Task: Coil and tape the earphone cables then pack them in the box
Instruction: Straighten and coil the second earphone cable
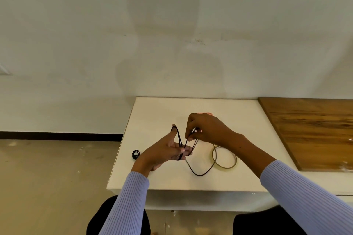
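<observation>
A black earphone cable (198, 173) is wound in loops around the thumb and fingers of my left hand (166, 151), which is spread above the white table (152, 116). My right hand (207, 129) pinches the cable just above the left fingers. The cable's free end hangs down and curves across the table. A second black cable, coiled small (135, 154), lies at the table's left edge. A ring of clear tape (225, 157) lies flat under my right wrist. A pink object (207, 113) peeks out behind my right hand, mostly hidden.
A wooden board (313, 131) covers the surface to the right of the white table. The table stands against a white wall, with bare floor (53, 177) to its left. My dark-clothed knees show below the table's front edge.
</observation>
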